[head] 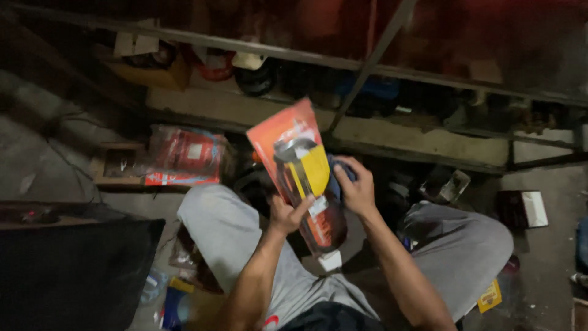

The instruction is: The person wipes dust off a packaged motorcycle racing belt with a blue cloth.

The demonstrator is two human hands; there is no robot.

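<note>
I sit on the floor with my knees apart and hold a long orange retail package [288, 138] up in front of me. It has a clear blister with a yellow and dark part inside. My left hand [286, 214] grips the package at its lower middle, thumb on the front. Behind the package's right edge, my right hand [355, 187] is closed around a dark blue object, partly hidden. The package tilts with its top toward the left.
A red plastic-wrapped package [184, 158] lies on the floor at left beside a small wooden box [116, 162]. A low metal shelf [343, 61] with dark clutter runs across the back. A black cushion [73, 270] sits at lower left. Small boxes lie at right [527, 208].
</note>
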